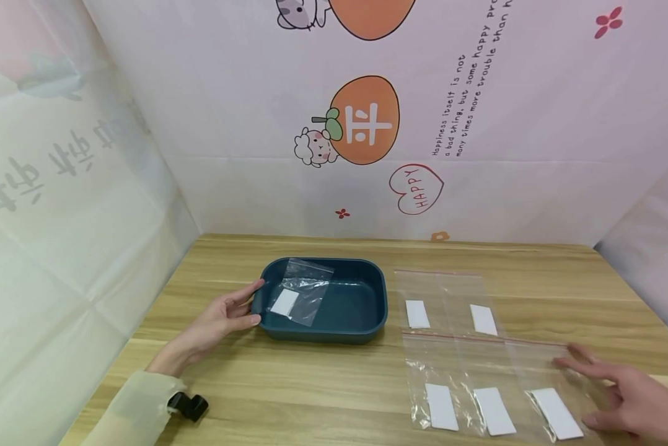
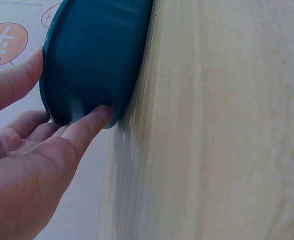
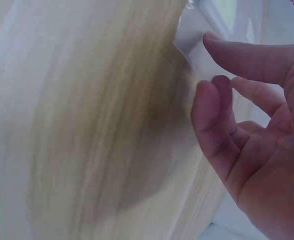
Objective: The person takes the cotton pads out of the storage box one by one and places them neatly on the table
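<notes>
My left hand (image 1: 219,319) holds the left end of a dark teal rectangular tray (image 1: 362,337), thumb and fingers spread around that end. The left wrist view shows its fingertips against the tray wall (image 2: 99,55). Inside the tray lies a clear zip bag (image 1: 314,297) with a white card (image 1: 285,302) in it. At the right, my right hand (image 1: 626,396) is beside the rightmost front zip bag (image 1: 535,365), its fingers bent and apart around the bag's right edge. Whether it touches the film is unclear. That bag holds a white card (image 1: 558,414).
More clear zip bags with white cards lie flat in two overlapping rows: two at the back (image 1: 442,288), three in front (image 1: 440,365). Beneath everything is a wood-grain table (image 1: 289,390). A printed curtain (image 1: 245,124) stands behind the table's far edge.
</notes>
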### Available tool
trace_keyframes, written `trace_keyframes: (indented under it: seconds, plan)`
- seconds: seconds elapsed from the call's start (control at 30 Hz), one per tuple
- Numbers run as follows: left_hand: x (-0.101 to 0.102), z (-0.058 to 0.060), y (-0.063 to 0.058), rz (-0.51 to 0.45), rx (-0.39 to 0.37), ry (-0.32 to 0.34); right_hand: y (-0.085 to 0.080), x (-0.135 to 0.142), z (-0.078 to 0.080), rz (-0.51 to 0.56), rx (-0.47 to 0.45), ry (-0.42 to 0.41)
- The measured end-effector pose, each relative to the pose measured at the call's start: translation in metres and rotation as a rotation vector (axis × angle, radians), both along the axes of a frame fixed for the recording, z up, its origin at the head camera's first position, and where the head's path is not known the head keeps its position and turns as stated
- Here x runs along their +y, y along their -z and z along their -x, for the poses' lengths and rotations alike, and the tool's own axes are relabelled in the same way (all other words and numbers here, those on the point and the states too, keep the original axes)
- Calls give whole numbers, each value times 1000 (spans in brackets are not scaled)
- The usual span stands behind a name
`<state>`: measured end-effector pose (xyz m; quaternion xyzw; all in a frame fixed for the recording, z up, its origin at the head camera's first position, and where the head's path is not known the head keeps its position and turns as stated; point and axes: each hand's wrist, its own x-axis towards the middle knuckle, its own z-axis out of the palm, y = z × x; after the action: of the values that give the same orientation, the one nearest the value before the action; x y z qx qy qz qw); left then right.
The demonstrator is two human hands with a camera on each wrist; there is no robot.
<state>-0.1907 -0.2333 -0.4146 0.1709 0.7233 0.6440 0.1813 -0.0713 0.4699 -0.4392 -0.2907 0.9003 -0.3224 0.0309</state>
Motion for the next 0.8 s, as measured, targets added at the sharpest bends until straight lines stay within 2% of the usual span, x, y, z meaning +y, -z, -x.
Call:
trace_keyframes:
  seconds: [0.07,0.2,0.3,0.37,0.5,0.63,0.8]
  plan:
    - [0,0,0,3,-2,-2,-5,-2,1,15,-19,4]
    - [0,0,0,-1,1,-2,-25,-12,9,45,-139,35]
    - [-1,-1,0,-9,4,2,-46,-32,20,49,-199,64]
    - [-1,0,0,-5,-1,1,-60,-53,27,28,-201,94]
    - [1,1,-1,4,-8,0,-84,-104,44,-12,-173,160]
    - [1,1,-2,5,4,9,-99,-159,66,-49,-88,182]
    - [-1,1,-1,3,6,9,-108,-233,91,21,26,74]
